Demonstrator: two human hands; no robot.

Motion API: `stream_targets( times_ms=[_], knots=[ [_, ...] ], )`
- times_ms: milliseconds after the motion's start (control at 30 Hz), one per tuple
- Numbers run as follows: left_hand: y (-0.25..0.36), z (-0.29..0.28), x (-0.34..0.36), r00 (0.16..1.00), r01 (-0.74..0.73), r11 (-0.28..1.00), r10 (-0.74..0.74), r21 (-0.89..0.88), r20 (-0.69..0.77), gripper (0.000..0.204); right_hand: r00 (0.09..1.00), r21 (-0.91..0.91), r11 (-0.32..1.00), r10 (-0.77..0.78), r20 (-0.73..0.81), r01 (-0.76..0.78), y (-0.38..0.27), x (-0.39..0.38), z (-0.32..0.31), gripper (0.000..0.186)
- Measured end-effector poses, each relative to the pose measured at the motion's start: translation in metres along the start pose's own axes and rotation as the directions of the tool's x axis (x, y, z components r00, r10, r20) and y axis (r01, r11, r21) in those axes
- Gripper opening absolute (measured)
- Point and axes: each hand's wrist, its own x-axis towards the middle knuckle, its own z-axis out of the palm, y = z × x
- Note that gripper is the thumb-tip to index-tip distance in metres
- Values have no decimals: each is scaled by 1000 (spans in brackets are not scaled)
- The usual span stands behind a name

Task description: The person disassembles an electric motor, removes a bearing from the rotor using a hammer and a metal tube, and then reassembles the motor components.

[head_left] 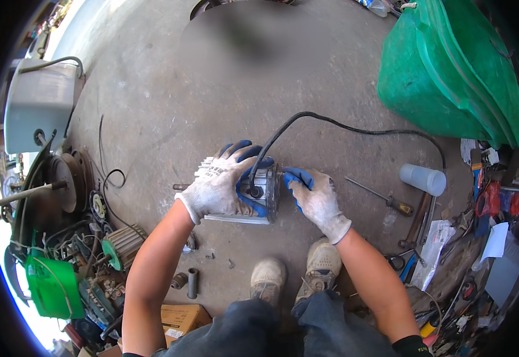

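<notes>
A silver electric motor [264, 190] with a finned housing lies on its side on the concrete floor in front of my shoes. From a black fitting on its top a black cable [331, 121] arches up and away to the right. My left hand [226, 181], in a white work glove with blue coating, is laid over the housing, thumb and fingers gripping it. Beside the motor's right end, my right hand [314, 196] in a matching glove has its fingers pinched together. Whatever is between those fingertips is too small or hidden to make out.
To the right lie a screwdriver [384, 197], a translucent plastic cup [423, 179], a hammer [413, 229] and scattered tools. A green bin [444, 77] stands far right. Motor parts [125, 245] and a green container [54, 287] crowd the left; a metal tube [193, 283] and cardboard box [183, 318] are near.
</notes>
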Motion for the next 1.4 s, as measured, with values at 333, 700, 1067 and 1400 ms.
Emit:
stream_targets(
  times_ms=[333,700,1067,1400],
  knots=[
    [-4,15,2,999,-3,990,-3,-142,-44,78,970,-157,959,-241,-21,235,-3,4,7,20],
    [21,22,3,977,90,995,-96,-38,-192,68,944,-319,901,-326,-49,295,-14,1,11,23],
    [17,23,3,973,125,989,-137,-76,-183,69,863,-486,727,-487,132,485,-10,13,-1,23],
    [18,25,3,967,110,992,-120,-57,-223,69,875,-506,734,-476,92,453,-15,11,4,22]
  ],
)
